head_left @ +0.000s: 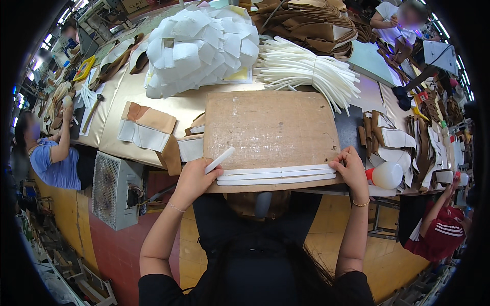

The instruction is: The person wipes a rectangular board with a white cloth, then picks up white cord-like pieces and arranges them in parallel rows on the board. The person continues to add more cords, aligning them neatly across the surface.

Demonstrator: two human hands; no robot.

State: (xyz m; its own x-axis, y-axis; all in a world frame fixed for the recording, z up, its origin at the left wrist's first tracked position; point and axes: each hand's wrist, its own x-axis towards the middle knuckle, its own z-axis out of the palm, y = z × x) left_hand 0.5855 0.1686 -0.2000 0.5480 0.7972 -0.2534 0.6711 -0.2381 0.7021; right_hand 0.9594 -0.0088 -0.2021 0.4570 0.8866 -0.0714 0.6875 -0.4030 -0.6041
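A worn brown board (273,127) lies at the table's near edge in front of me. Several long white strips (278,175) run side by side along its near edge. My left hand (194,179) is closed around a short, flat white stick (220,159) that points up and to the right; the same hand rests at the strips' left ends. At their right ends, my right hand (351,169) pinches the end of the farthest strip between thumb and fingers. Just right of that hand lies a white bottle (388,175) with a red cap.
Beyond the board are a heap of white pieces (204,51), a tied bundle of white strips (306,69) and stacked brown leather pieces (311,25). Leather parts (148,127) lie left, more (393,135) right. A metal grille box (115,191) stands left. Co-workers sit on both sides.
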